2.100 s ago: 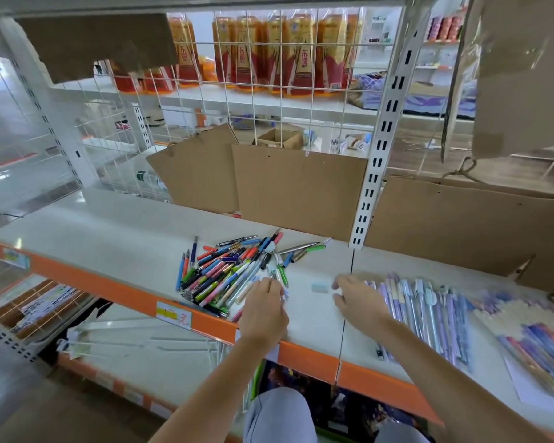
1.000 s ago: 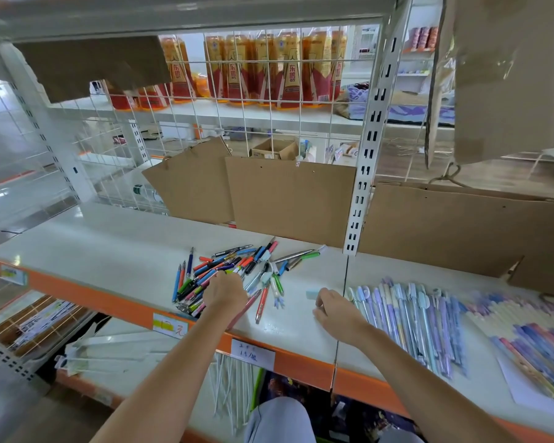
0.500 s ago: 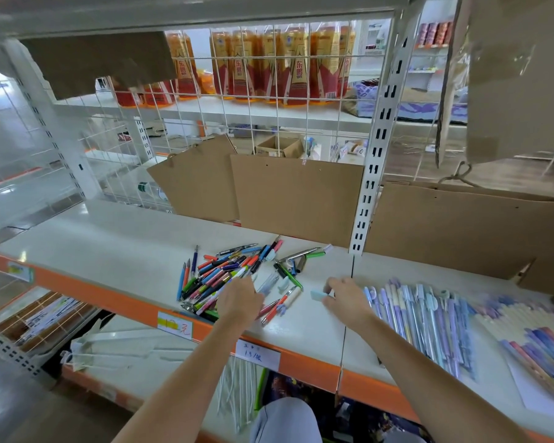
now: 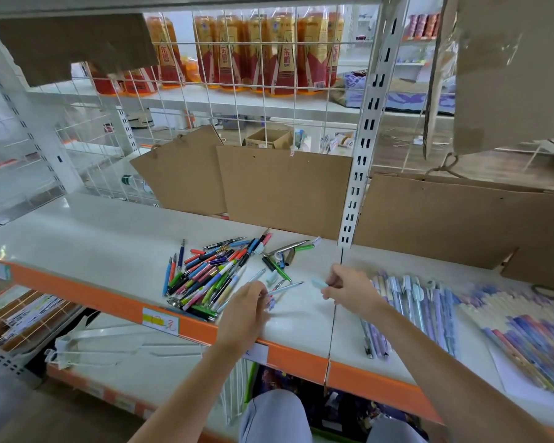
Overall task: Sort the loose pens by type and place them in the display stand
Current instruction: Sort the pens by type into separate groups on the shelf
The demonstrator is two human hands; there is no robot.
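A pile of loose mixed-colour pens (image 4: 210,274) lies on the white shelf (image 4: 87,244). My left hand (image 4: 245,311) is at the pile's right edge, its fingers curled round a thin light-blue pen (image 4: 285,287) that points right. My right hand (image 4: 349,290) hovers just right of it and pinches a small pale-blue cap (image 4: 319,283). A row of sorted lilac and blue pens (image 4: 416,310) lies side by side to the right of my right hand. Further right lies another sorted group of purple pens (image 4: 525,334).
Brown cardboard sheets (image 4: 283,187) lean against the wire grid at the back. A white slotted upright (image 4: 360,155) divides the shelf. The orange front rail (image 4: 109,302) carries price labels. Bottles stand on the shelf behind the grid.
My left hand moved from the pile's middle to its right edge and took hold of a light-blue pen. My right hand lifted the pale-blue cap off the shelf.
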